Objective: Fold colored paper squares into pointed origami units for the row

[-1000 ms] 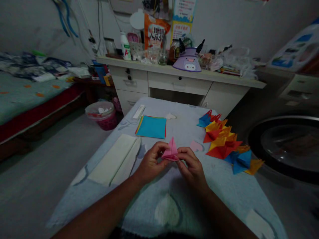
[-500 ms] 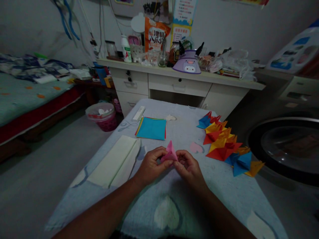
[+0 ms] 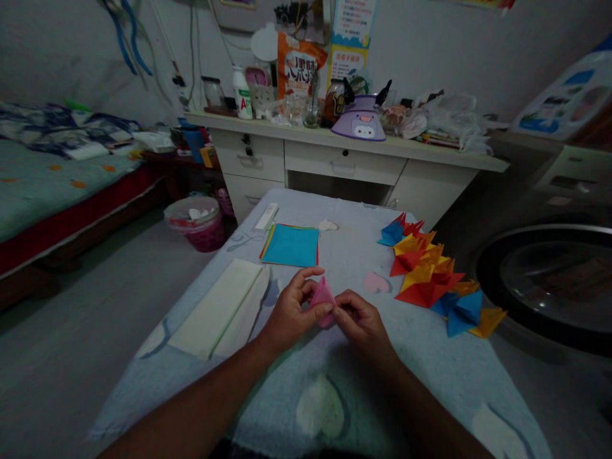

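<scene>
Left hand (image 3: 290, 312): thumb pinches the pink folded paper (image 3: 323, 294) against curled fingers; index finger, bent over half a second earlier, now extends beyond it. Right hand (image 3: 361, 320): thumb and forefinger pinch its edge. Paper, between both hands, now also shows below the thumbs. Paper stack (image 3: 291, 245), beyond the left hand, unchanged.

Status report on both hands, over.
Left hand, right hand: both gripping small, folded pink paper. Pointed tip exposed. Square, blue-topped paper stack beyond, untouched.
</scene>
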The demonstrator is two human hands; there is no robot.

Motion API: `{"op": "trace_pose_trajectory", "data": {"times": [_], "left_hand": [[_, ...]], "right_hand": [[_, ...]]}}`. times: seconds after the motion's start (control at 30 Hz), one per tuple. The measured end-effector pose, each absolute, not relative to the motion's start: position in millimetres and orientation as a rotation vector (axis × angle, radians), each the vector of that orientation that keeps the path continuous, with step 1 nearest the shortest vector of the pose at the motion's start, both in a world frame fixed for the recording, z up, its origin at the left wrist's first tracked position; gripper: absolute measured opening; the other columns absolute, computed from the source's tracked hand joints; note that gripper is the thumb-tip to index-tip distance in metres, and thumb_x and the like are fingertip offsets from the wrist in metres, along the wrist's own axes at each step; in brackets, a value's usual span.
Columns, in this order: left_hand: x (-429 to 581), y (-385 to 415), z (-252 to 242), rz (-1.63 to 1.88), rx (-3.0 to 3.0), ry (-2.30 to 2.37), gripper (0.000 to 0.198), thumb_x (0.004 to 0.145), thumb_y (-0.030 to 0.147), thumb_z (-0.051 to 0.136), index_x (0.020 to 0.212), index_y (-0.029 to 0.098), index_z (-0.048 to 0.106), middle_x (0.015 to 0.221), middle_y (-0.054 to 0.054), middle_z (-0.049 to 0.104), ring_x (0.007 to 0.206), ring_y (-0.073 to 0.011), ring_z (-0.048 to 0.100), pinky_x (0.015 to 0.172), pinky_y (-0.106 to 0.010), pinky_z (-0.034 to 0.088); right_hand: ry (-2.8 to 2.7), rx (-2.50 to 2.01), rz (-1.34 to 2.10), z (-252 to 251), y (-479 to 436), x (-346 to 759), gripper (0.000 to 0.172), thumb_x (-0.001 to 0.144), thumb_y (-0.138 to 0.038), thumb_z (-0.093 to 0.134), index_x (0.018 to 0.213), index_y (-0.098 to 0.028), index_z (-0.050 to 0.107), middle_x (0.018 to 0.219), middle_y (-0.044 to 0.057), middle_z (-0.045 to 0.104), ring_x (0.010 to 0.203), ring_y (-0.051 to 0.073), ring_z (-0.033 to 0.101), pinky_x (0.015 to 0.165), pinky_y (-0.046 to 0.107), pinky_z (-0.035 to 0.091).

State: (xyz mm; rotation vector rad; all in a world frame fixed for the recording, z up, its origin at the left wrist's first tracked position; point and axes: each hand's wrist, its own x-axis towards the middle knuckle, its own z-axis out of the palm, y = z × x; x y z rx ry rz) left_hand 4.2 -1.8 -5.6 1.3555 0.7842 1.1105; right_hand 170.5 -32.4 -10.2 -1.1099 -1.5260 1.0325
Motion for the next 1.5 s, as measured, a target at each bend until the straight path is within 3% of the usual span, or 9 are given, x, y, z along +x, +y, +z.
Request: {"op": "trace_pose_trajectory", "data": {"times": [0.1,0.17,0.4,0.6,0.97,1.13,1.27,1.5], "left_hand": [[4.6,1.2,-4.9,1.077,1.337,0.805,0.027,0.074,0.028,0.073,0.093,0.015,0.059,0.076,0.001,0.058,0.069,-0.0112,0.054,0.065,-0.022,0.043],[4.6,2.3,-6.6,1.058,1.344,0.805,0.022,0.074,0.029,0.072,0.084,0.014,0.06,0.073,0.001,0.057,0.067,-0.011,0.052,0.064,-0.022,0.042],[2.8,0.8,-5.7,1.034,1.344,0.816,0.028,0.077,0.035,0.07,0.095,0.015,0.062,0.072,0.002,0.055,0.066,-0.0111,0.052,0.062,-0.022,0.042],[3.1,0.4,1.9,1.007,1.375,0.789,0.024,0.078,0.037,0.068,0.079,0.014,0.061,0.068,0.001,0.055,0.064,-0.0109,0.05,0.059,-0.022,0.041],[4.2,4.7,-10.7,1.008,1.25,0.789,0.033,0.072,0.037,0.075,0.092,0.015,0.062,0.076,0.001,0.058,0.069,-0.0113,0.054,0.064,-0.022,0.042],[6.7,6.0,-11.1,0.882,1.181,0.724,0.034,0.07,0.04,0.076,0.083,0.014,0.06,0.073,0.001,0.059,0.066,-0.0108,0.054,0.063,-0.023,0.042],[6.8,5.9,-10.9,0.86,1.136,0.683,0.034,0.068,0.04,0.078,0.079,0.013,0.061,0.071,0.0,0.061,0.063,-0.0102,0.053,0.061,-0.022,0.04],[6.4,4.3,-9.2,0.776,1.185,0.636,0.034,0.066,0.039,0.08,0.08,0.012,0.066,0.069,-0.001,0.064,0.064,-0.0122,0.056,0.062,-0.023,0.04]], "right_hand": [[-1.52,-1.122,1.063,-11.0,-33.9,169.5,0.015,0.088,-0.034,0.06,0.086,-0.019,0.061,0.075,0.0,0.059,0.068,0.013,0.053,0.064,0.025,0.041],[-1.519,-1.13,1.088,-10.8,-34.6,169.2,0.017,0.088,-0.036,0.059,0.084,-0.019,0.06,0.075,0.001,0.06,0.069,0.014,0.054,0.065,0.026,0.042],[-1.593,-1.143,1.013,-8.4,-33.9,168.3,0.018,0.088,-0.032,0.057,0.076,-0.019,0.059,0.069,-0.001,0.056,0.065,0.013,0.052,0.064,0.026,0.041],[-1.629,-1.147,1.004,-6.7,-34.7,166.3,0.016,0.089,-0.032,0.056,0.079,-0.02,0.06,0.069,-0.002,0.052,0.064,0.013,0.049,0.062,0.026,0.039],[-1.684,-1.182,0.715,-9.8,-34.2,166.7,0.015,0.087,-0.026,0.057,0.074,-0.02,0.062,0.066,-0.002,0.051,0.061,0.012,0.049,0.059,0.025,0.038],[-1.494,-1.192,0.933,-7.2,-36.5,169.4,0.016,0.086,-0.034,0.059,0.08,-0.019,0.063,0.071,0.0,0.058,0.064,0.014,0.053,0.061,0.026,0.042],[-1.326,-1.054,1.133,-7.2,-34.6,176.9,0.024,0.089,-0.041,0.055,0.082,-0.019,0.062,0.067,-0.001,0.055,0.062,0.013,0.051,0.06,0.026,0.042],[-1.208,-0.942,1.342,-14.1,-25.8,184.2,0.023,0.084,-0.041,0.063,0.08,-0.019,0.062,0.062,-0.002,0.052,0.056,0.012,0.048,0.056,0.025,0.04]]}}
